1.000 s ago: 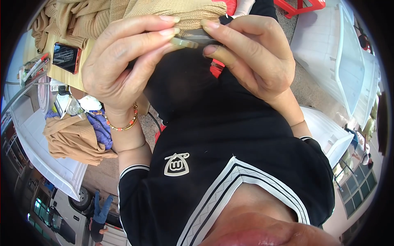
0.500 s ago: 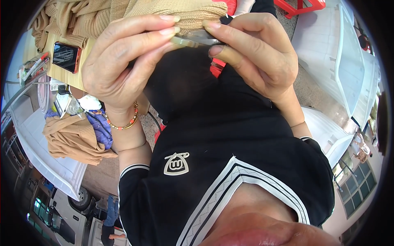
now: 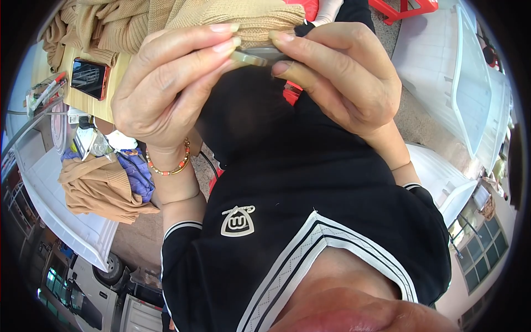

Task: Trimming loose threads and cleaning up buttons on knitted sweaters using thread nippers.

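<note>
In front of my chest, a thin flat strip [image 3: 250, 57] is held between both hands. Its left part looks tan and glossy, its right part grey like metal; I cannot make out its kind. My left hand [image 3: 166, 83] is closed, pinching the tan end between thumb and fingertips. My right hand [image 3: 354, 77] is closed too, with thumb and forefinger at the grey end. Just beyond the fingertips lies ribbed tan knitwear [image 3: 243, 19], whose contact with the strip is partly hidden by the fingers.
A phone [image 3: 88, 78] lies on the wooden tabletop [image 3: 74, 52] at left. Below it are a folded tan sweater [image 3: 97, 185] and purple cloth [image 3: 135, 171]. White plastic bins [image 3: 442, 72] stand at right, a red stool [image 3: 404, 10] at the far right. A truck [image 3: 91, 293] is parked behind.
My right hand has shifted slightly left, closer to my left hand, and less of the grey part shows. A person at lower left has mostly gone out of view.
</note>
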`<state>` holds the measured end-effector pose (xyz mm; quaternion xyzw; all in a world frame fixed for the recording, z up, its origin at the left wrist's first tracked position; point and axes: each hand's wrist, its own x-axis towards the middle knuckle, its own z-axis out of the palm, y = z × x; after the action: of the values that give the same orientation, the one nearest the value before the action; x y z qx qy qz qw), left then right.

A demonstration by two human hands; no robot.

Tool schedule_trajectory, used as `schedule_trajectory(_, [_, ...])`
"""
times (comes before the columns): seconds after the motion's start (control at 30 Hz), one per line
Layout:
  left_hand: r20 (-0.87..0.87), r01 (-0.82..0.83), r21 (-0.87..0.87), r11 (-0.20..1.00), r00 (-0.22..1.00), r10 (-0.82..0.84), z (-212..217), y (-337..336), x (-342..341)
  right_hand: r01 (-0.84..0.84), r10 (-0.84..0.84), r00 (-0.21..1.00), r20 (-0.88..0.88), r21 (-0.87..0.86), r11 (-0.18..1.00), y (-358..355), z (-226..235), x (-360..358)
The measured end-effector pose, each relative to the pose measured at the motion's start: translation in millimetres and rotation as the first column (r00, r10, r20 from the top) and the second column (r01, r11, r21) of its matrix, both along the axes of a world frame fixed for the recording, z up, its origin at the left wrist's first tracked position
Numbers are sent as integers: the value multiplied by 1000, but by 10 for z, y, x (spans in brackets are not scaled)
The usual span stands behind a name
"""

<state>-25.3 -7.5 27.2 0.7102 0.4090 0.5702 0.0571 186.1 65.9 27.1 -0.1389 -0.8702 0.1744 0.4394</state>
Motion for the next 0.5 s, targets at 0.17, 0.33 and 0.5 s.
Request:
schedule_trajectory(0.17, [2,0,-2,1000,1000,0,10,25,-53,-4,4,1000,-21,-34,999,73,-15,-61])
schedule_trajectory(0.33, [-54,-214,-96,972,976,209,136,74,14,26,-54,988,-143,-192,981,239,70,9])
schedule_trajectory(0.5, [-376,-94,-314,945,926,-33,64,-24,-202,-41,-49,965,-256,-336,941,228,-207,118])
